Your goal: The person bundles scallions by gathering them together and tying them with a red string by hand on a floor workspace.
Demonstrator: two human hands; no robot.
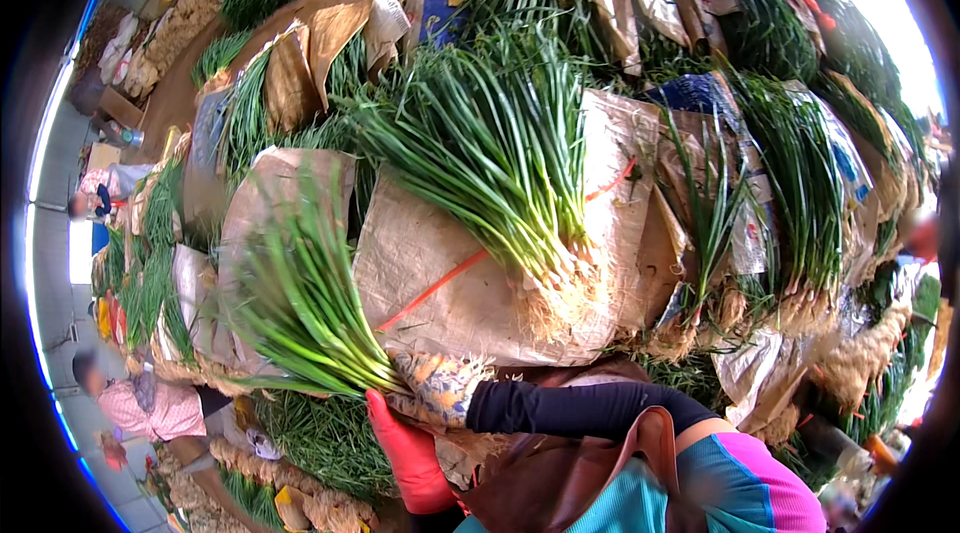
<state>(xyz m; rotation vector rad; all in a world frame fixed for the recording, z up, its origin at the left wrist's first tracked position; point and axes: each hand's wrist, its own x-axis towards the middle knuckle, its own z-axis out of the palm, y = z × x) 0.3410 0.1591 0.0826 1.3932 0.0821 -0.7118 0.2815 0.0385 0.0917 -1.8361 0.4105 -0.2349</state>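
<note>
A bunch of green onions (312, 308) slants up and to the left in front of me, its leaf tips smeared by motion. My right hand (432, 388), in a patterned covering below a dark sleeve, reaches across to its root end; roots show beside the wrist. My left hand (408, 453), in a red glove, comes from below with its thumb raised against the stems. The left fingers are mostly hidden. Ahead, a larger pile of green onions (500, 163) lies on a tan woven sheet (440, 298), pale roots toward me. A red strip (435, 289) crosses the sheet.
More onion bundles (790, 173) in sacking stand at the right and behind. Another heap of greens (320, 433) lies below the held bunch. At the left are a person in a pink checked top (155, 409) and a brown floor strip (200, 28).
</note>
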